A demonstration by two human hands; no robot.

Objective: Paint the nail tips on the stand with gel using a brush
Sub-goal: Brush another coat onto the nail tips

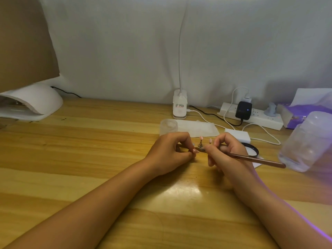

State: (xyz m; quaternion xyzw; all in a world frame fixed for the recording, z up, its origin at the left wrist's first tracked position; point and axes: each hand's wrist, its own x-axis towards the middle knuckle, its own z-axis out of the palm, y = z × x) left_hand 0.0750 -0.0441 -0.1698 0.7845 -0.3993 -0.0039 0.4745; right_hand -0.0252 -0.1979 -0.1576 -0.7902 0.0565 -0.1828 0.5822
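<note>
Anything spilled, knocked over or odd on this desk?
Nothing stands out. The stand sits upright between the hands; the left hand holds a nail tip, the right hand grips the brush. No spills show on the table.

White curing lamp point(30, 103), clip lamp point(179, 106), power strip point(258, 119) along the table's point(80, 150) back edge.

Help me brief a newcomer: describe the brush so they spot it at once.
Start at the white power strip at the back right of the wooden table, then come toward the right hand. The brush is the thin reddish-brown stick its fingers pinch, the only long dark rod there.
</note>
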